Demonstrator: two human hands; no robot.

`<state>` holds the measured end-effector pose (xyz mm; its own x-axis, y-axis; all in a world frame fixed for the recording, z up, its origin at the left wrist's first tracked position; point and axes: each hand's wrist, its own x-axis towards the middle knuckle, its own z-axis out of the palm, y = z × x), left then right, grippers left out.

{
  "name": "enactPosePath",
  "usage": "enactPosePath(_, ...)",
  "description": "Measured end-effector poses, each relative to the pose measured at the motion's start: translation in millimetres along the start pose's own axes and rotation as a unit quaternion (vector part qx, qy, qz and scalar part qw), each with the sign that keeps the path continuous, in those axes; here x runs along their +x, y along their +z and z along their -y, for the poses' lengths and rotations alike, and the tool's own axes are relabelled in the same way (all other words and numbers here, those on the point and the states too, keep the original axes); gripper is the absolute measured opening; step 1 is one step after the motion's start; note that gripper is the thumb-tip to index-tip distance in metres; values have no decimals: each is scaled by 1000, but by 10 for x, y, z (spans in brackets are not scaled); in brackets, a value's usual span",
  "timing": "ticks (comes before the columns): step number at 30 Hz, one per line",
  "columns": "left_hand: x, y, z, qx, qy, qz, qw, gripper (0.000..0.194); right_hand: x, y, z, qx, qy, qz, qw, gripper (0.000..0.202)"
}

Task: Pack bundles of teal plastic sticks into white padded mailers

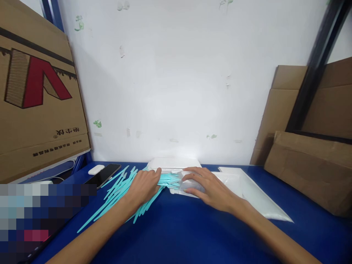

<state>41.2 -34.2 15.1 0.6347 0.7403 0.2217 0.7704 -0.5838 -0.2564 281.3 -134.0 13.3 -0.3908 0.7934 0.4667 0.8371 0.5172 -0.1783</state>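
Note:
My left hand [145, 186] is closed around a bundle of thin turquoise sticks [168, 180], whose ends point right. More loose turquoise sticks [110, 200], long and tapered, lie fanned out on the table beneath and to the left of it. My right hand [207, 187] has its fingers curved round a clear plastic bag [189, 184]. The bundle's ends meet the bag's left end; how far they reach inside, I cannot tell. A flat white plastic bag [264, 198] lies under and to the right of my right hand.
On the blue tabletop [170, 234], a phone [103, 176] and a small white case [96, 169] lie at left. Behind my hands is a white box-like object [174, 162] by the wall. Cardboard boxes [35, 121] stand left, with brown cardboard [310, 168] at right.

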Motion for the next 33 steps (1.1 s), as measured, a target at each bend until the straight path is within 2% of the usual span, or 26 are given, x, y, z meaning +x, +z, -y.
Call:
enactPosePath(6, -33, 43, -139, -27, -11, 0, 1000, 27, 10, 62, 35, 1, -38, -15, 999, 25)
enactPosePath(8, -49, 48, -188, -26, -4, -9, 1000, 36, 11, 83, 49, 2, -50, -19, 999, 27)
enactPosePath(11, -74, 45, -239, -17, 9, -23, 1000, 60, 13, 102, 81, -1, -64, -16, 998, 40)
enactPosePath(13, -88, 37, -254, -16, 10, -31, 999, 72, 14, 108, 99, -15, -52, -24, 998, 50)
enactPosePath(15, -97, 30, -260, -18, 8, -35, 999, 76, 15, 116, 103, -45, -20, -39, 998, 60)
enactPosePath(19, -101, 34, -251, -25, 15, -35, 999, 79, 24, 159, 85, -94, 24, -33, 995, 54)
enactPosePath(25, -104, 23, -220, -7, 47, -78, 996, 73, 58, 212, 203, -91, 64, -21, 994, 54)
enactPosePath(30, -132, 13, -331, 36, 134, -82, 987, 47, 45, 242, 355, -71, 76, -2, 995, 51)
enactPosePath(33, -137, 10, -391, 44, 136, -102, 985, 38, 29, 258, 387, -48, 95, 14, 994, 47)
